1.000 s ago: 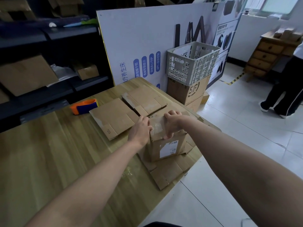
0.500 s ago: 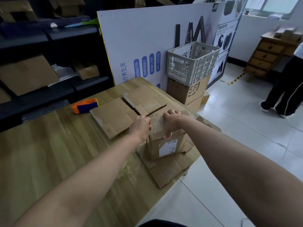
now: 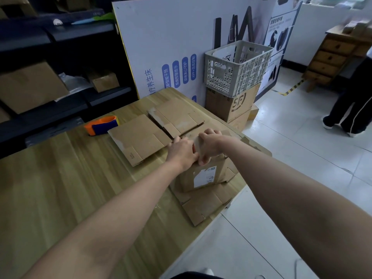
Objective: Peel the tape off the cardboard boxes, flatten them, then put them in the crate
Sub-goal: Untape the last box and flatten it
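Working the top of a still-standing cardboard box [image 3: 203,175], both hands meet at its near upper edge. Left hand [image 3: 182,151] lies knuckles-up on the top panel, fingers curled down together; whether they pinch tape or only press the flap, cannot tell. Right hand [image 3: 209,143] reaches over from the far side, its fingers [image 3: 202,160] bent and pinched at the top front edge, seemingly on a tape end, though the tape itself is too glossy and thin to make out.

The box sits directly under the fingers, on a flattened sheet [image 3: 203,208] at the counter [image 3: 60,188] edge. A white label faces the camera just below the fingers. Beyond the fingers lie two more flattened boxes [image 3: 141,137], with an orange tape dispenser [image 3: 101,125] farther off to the left. The crate [image 3: 237,67] stands well beyond the fingers to the right, on stacked cartons off the counter.

Handling judgement: small, light, probably empty, so it will slide or tip if tape is pulled hard; one hand should pin the top. Walls are stiff but crease readily. Tape likely tears the paper facing; best taken at a lifted end near the corner and pulled low along the seam. Step in hand: peeling; flattening not yet done.
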Tool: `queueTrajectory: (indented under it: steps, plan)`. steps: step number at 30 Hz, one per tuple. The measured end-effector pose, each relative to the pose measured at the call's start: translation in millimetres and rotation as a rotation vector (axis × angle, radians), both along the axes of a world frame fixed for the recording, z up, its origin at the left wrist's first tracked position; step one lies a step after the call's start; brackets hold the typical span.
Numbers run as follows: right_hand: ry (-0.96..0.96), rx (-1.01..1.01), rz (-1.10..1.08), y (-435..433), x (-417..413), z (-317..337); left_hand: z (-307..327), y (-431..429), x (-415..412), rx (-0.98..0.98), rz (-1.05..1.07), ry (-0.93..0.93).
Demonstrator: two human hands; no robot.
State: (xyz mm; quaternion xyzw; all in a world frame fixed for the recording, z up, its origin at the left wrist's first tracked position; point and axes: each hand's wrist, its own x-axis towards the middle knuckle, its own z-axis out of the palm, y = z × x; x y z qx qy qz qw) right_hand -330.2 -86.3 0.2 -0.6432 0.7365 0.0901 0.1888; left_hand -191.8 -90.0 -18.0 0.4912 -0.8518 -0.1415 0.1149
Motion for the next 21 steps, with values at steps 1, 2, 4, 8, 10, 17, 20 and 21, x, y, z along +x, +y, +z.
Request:
queueTrajectory:
  steps: [1, 2, 4, 8, 10, 17, 20, 21]
  plan:
    - [0.001, -0.001, 0.004, 0.0, -0.3, -0.2, 0.8, 1.8, -1.6, -0.009, -0.005, -0.008]
    - [0.001, 0.000, 0.005, -0.2, -0.7, -0.2, 1.7, 3.5, -3.5, -0.014, -0.006, -0.011]
    - [-0.001, 0.001, 0.005, -0.3, -1.3, 0.0, 3.1, 5.3, -6.8, -0.022, -0.003, -0.014]
    - [0.008, -0.007, 0.018, 0.5, -0.8, 0.1, 9.8, 4.7, -9.7, 0.030, -0.029, -0.016]
    - [0.020, -0.012, 0.030, 0.8, -1.2, 0.0, 10.2, 3.0, -9.0, 0.053, -0.047, 0.000]
    - [0.015, 0.035, 0.059, 0.6, -1.8, 5.3, -2.8, -5.4, 15.8, 0.116, 0.115, 0.263]
    - [0.011, 0.061, 0.049, -0.6, -2.2, 8.7, -2.0, -5.2, 19.8, 0.251, 0.174, 0.546]
    - [0.014, 0.061, 0.052, -0.8, -1.9, 9.6, 0.2, -5.7, 20.7, 0.285, 0.170, 0.587]
